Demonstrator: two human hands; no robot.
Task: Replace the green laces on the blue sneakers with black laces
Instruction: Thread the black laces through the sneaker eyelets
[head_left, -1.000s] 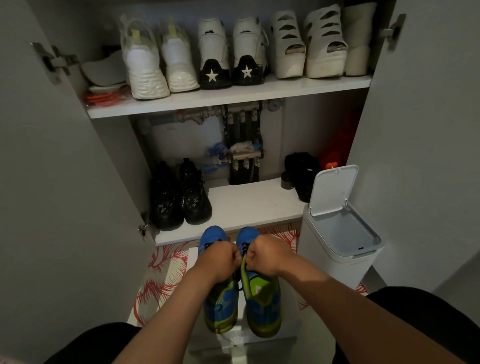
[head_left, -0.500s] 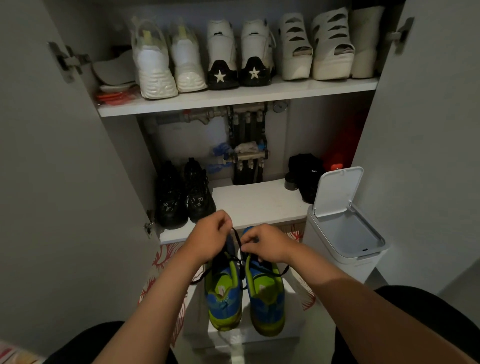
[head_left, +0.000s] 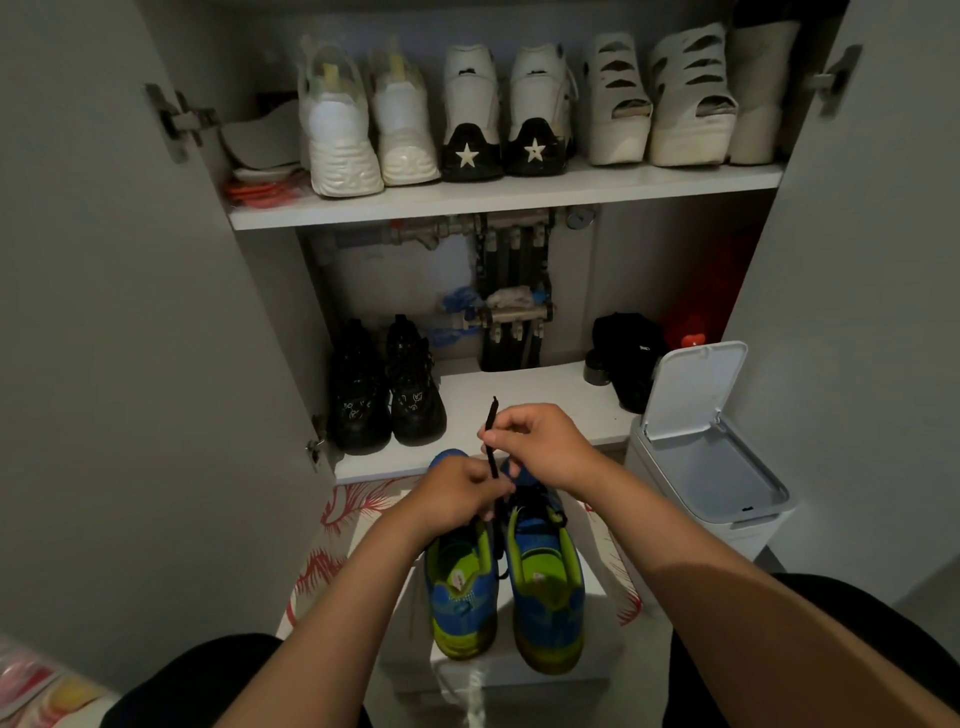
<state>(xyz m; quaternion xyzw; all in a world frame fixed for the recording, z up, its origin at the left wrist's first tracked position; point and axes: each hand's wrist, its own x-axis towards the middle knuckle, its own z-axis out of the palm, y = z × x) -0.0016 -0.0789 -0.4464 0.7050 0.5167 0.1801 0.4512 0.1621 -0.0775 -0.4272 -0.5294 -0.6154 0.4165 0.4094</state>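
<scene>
Head view, nearest first: the person's knees in dark cloth (head_left: 841, 639) frame the bottom edge, and both bare forearms reach forward between them. Just beyond stands a white box (head_left: 519, 673), with a rug in a red coral pattern (head_left: 340, 514) showing past its sides. The blue sneakers (head_left: 545, 597) sit side by side on the box's top. Their lime-green heels are at its near edge, their toes point at the cupboard, and lime lining shows inside both. Dark lacing crosses the upper of the right-hand one. The other's upper is hidden under the left grip (head_left: 457, 499).

That grip is curled round the black lace (head_left: 491, 441) low down, over the front of the left-hand sneaker. The right grip (head_left: 543, 447), a little higher and farther out, pinches the same lace near its upper end. The lace stands almost upright between the two, its tip poking up past the fingers. Below the left grip more black lace hangs in the gap between the sneakers.

To the right of the box stands a white bin (head_left: 727, 535) with its lid (head_left: 693, 389) tipped up. Past the hands, the open cupboard's lower shelf (head_left: 561, 384) carries a pair of black shoes (head_left: 387, 395) at its left end and a dark bag (head_left: 628, 353) toward its right end, with pipework (head_left: 514, 296) at the back. The upper shelf (head_left: 493, 200) holds a row of white shoes (head_left: 343, 140), heels out, two with a star on a black heel patch.
</scene>
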